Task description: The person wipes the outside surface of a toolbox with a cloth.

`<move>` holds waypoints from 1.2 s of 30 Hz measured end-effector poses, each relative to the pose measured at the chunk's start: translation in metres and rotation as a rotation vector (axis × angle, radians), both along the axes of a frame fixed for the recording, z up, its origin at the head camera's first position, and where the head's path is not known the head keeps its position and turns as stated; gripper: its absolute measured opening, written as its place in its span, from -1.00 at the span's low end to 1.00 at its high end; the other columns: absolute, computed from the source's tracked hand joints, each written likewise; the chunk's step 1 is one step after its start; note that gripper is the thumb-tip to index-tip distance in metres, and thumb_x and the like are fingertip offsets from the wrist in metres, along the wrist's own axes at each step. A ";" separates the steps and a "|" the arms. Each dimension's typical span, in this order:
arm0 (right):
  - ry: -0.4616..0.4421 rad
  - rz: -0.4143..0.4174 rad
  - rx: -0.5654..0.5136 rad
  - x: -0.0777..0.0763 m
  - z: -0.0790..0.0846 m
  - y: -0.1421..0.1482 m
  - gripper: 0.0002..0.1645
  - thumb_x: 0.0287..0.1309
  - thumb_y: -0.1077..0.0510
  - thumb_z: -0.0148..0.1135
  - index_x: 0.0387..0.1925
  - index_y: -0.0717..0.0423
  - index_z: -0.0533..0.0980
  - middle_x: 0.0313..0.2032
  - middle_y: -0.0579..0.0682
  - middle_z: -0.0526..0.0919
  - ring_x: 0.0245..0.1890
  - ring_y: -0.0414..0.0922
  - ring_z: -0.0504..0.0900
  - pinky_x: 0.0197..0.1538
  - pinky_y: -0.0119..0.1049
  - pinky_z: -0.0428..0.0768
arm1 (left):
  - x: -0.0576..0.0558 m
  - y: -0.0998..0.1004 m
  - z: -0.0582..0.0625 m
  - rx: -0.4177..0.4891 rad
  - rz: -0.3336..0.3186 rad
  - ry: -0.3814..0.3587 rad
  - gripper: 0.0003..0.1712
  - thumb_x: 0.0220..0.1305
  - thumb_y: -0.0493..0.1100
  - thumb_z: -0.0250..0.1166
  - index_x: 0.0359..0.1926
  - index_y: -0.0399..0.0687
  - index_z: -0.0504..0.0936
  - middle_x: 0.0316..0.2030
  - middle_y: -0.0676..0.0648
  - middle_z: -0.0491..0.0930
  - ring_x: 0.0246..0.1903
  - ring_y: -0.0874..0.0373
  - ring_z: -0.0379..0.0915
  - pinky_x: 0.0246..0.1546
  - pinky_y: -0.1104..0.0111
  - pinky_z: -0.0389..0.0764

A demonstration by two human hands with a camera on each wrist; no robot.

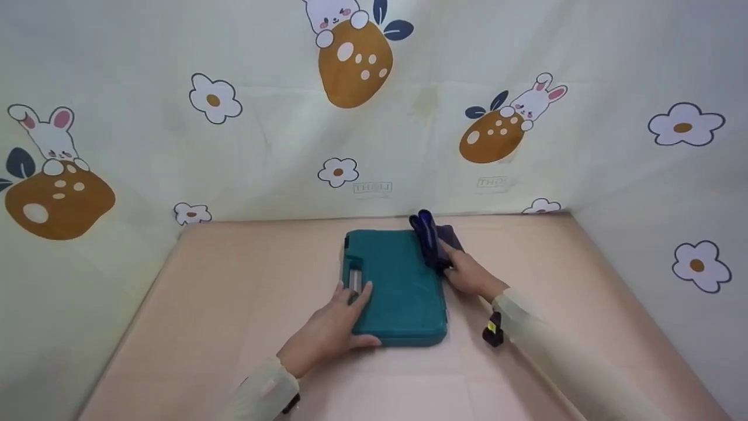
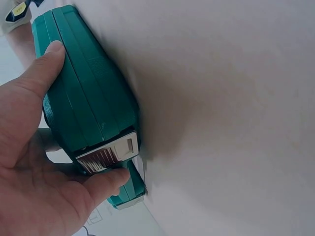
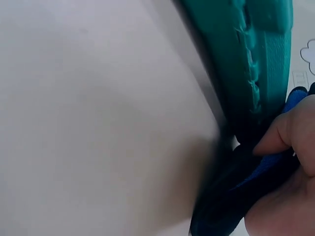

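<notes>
A teal-green hard plastic case (image 1: 400, 292) with a handle cut-out lies flat on the table. My left hand (image 1: 327, 324) grips its left near corner, the thumb along the near side and the fingers by the handle. In the left wrist view a pale latch (image 2: 110, 152) shows on the case (image 2: 83, 73) between thumb and fingers. My right hand (image 1: 470, 273) pinches a bunched dark blue cloth (image 1: 429, 237) at the far right corner of the case. In the right wrist view the cloth (image 3: 231, 191) touches or nearly touches the hinged side; its full shape is hidden.
A pinkish cover lies over the table (image 1: 251, 269). Behind it and at both sides hang pale cloth walls (image 1: 263, 146) printed with rabbits, fruit and flowers. A dark band with a yellow mark (image 1: 492, 329) is on the right wrist.
</notes>
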State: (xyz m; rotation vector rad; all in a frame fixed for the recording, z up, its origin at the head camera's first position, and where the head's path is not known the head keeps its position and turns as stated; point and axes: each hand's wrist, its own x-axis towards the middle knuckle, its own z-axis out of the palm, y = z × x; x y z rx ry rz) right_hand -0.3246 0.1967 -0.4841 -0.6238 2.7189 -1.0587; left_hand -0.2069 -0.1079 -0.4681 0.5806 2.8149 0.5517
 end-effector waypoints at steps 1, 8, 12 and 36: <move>0.005 -0.001 -0.002 0.002 -0.001 0.000 -0.14 0.28 0.51 -0.05 0.57 0.32 -0.04 0.45 0.35 0.21 0.44 0.21 0.21 0.41 0.13 0.16 | 0.000 0.000 0.000 0.000 0.000 -0.002 0.21 0.19 0.42 0.34 0.63 0.01 -0.01 0.48 -0.43 0.02 0.48 -0.35 -0.13 0.19 -0.10 0.42; 0.016 0.009 -0.021 0.015 -0.004 0.001 -0.13 0.29 0.50 -0.05 0.57 0.32 -0.06 0.45 0.35 0.21 0.43 0.18 0.23 0.40 0.12 0.18 | 0.000 -0.001 0.000 -0.002 0.006 -0.013 0.22 0.18 0.42 0.34 0.63 0.02 -0.02 0.49 -0.44 0.01 0.47 -0.36 -0.10 0.19 -0.13 0.41; 0.006 0.018 -0.031 0.020 -0.005 0.002 -0.11 0.28 0.51 -0.05 0.58 0.28 -0.05 0.47 0.30 0.20 0.44 0.15 0.22 0.40 0.11 0.17 | 0.001 -0.001 0.000 0.002 0.013 -0.021 0.23 0.17 0.42 0.35 0.64 0.04 -0.04 0.50 -0.42 -0.01 0.47 -0.36 -0.10 0.19 -0.15 0.40; 0.091 0.095 -0.035 0.054 -0.010 0.011 -0.10 0.24 0.56 -0.06 0.58 0.29 -0.03 0.50 0.28 0.12 0.45 0.15 0.17 0.40 0.12 0.17 | 0.003 0.002 0.000 -0.009 0.005 0.008 0.22 0.18 0.40 0.36 0.63 -0.01 -0.01 0.48 -0.42 0.05 0.49 -0.34 -0.14 0.18 -0.13 0.42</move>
